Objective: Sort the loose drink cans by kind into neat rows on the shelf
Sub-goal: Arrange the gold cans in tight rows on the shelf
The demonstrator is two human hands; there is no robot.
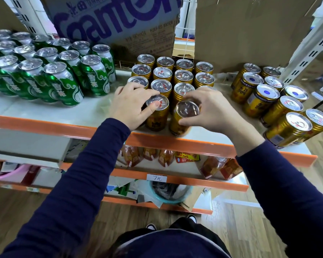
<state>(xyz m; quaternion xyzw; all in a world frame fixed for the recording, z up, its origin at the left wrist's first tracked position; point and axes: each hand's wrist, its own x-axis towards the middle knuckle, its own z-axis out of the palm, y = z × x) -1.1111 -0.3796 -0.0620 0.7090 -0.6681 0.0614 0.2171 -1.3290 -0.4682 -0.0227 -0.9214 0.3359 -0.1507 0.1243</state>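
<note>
While left hand [131, 107] grips gold can [156, 119], thumb on lid, right hand [213, 110] clasps second gold can [176, 125] just beside.

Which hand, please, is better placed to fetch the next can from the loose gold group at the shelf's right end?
Probably the right hand: it lies nearer the loose gold cans; the left hand would have to cross it.
</note>
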